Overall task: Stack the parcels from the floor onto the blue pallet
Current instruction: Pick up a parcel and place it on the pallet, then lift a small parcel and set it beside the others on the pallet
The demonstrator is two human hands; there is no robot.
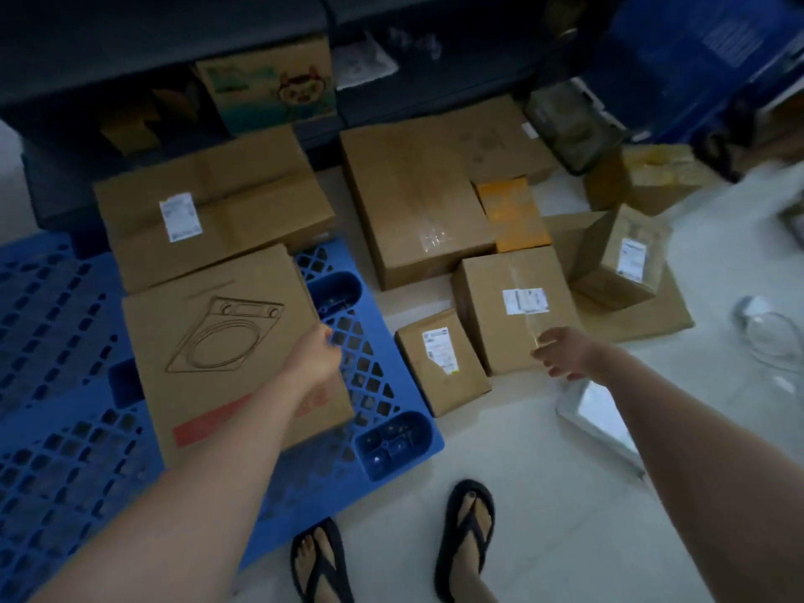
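A blue pallet point(383, 376) is patterned with a diamond lattice. On it, a brown box point(226, 341) is printed with a dark line drawing and a red stripe. Brown parcels with white labels are seen right of it, a medium one point(513, 306) among them. An orange packet point(511, 213) lies farther off. Black flip-flops point(470, 537) are worn.

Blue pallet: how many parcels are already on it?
2. One with a printed drawing near the pallet's right edge, and a labelled one behind it at the far edge.
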